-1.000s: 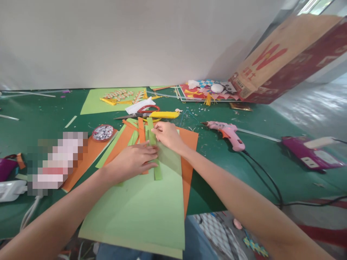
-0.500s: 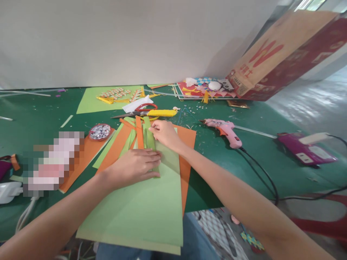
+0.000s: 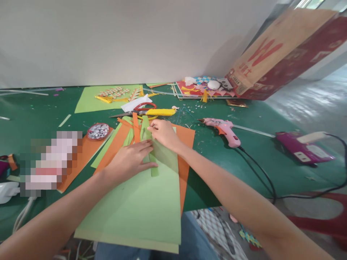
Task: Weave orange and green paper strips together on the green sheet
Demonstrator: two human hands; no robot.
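My left hand (image 3: 129, 161) lies flat with fingers stretched over a bundle of green and orange paper strips (image 3: 135, 131) on a light green sheet (image 3: 141, 206). My right hand (image 3: 162, 134) pinches the upper part of one green strip (image 3: 154, 168), whose lower end pokes out below my left fingers. An orange sheet (image 3: 186, 151) lies under the green one. The strips fan out toward the scissors.
Red-handled scissors (image 3: 141, 108) and a yellow comb-like tool (image 3: 160, 112) lie behind the strips. A pink glue gun (image 3: 223, 129) with a black cord sits to the right, a purple box (image 3: 303, 151) further right. A tin of googly eyes (image 3: 98, 131) is left; a cardboard box (image 3: 273, 57) leans at the back.
My left hand slid up and left a little, uncovering the lower end of the green strip. My right hand stayed pinched on its top.
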